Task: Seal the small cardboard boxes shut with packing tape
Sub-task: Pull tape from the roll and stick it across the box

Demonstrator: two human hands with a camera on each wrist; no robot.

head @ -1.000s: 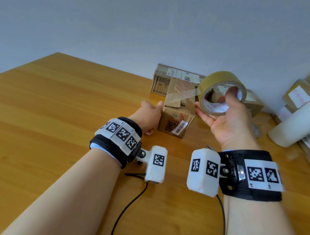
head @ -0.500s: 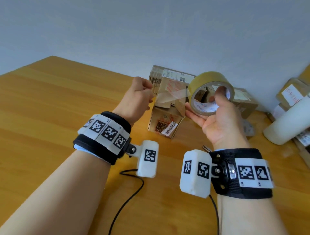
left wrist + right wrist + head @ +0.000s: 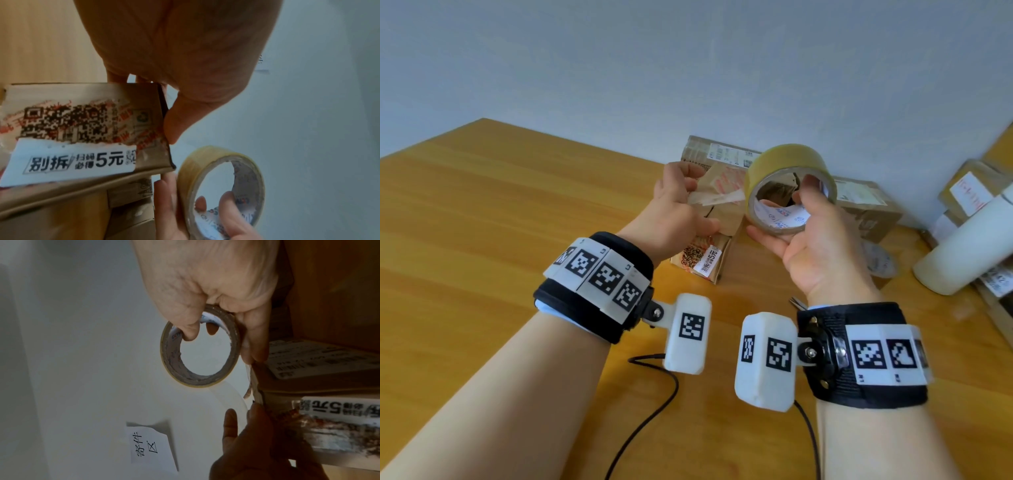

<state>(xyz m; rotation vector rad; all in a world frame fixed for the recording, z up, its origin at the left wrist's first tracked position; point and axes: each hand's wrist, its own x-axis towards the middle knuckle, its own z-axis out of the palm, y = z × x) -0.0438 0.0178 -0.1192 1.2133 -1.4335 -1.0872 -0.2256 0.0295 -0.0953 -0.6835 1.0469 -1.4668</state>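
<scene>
A small cardboard box [image 3: 700, 257] with a QR code and white label stands on the wooden table [image 3: 482, 222], one flap [image 3: 722, 178] raised. My left hand [image 3: 693, 202] is at the top of that box and pinches the free end of a clear tape strip [image 3: 717, 198]. The strip runs right to the tan tape roll [image 3: 791, 161]. My right hand [image 3: 784, 209] grips the roll, thumb inside the core, fingers under it. In the left wrist view my thumb [image 3: 171, 123] lies along the box [image 3: 82, 129] edge, beside the roll [image 3: 222, 186]. The right wrist view shows the roll [image 3: 234, 344] beside the box [image 3: 333, 423].
More taped boxes stand behind against the wall [image 3: 722, 152] [image 3: 866, 209] and at the far right [image 3: 976, 185]. A white cylinder [image 3: 962, 253] lies at the right. Cables [image 3: 654, 394] trail over the near table. A paper note [image 3: 150, 446] hangs on the wall.
My left hand left the box's side, rose and took the loose tape end. My right hand has kept hold of the roll.
</scene>
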